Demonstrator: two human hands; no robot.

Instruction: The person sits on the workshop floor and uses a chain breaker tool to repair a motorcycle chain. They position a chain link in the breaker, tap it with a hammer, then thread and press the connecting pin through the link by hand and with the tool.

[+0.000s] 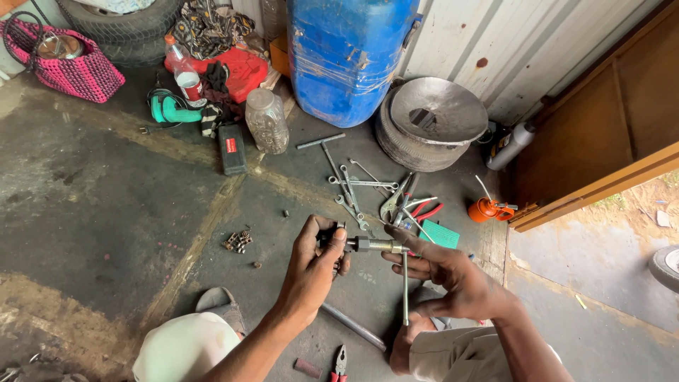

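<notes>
Head view: grimy metal T-handle socket wrench (382, 246)

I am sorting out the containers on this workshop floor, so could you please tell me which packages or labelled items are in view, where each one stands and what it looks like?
Plastic bottle: upper left, by a red bag; clear, red cap, red and white label.
Dark case: flat on the floor left of a clear jar; black, small red label.
Clear jar: before the blue drum; rounded, no label visible.
Blue drum: top centre; large, scuffed.
Green card: beside the tools; flat, teal.

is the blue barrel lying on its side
No, the blue barrel stands upright against the wall, behind the wrenches spread on the floor.
</notes>
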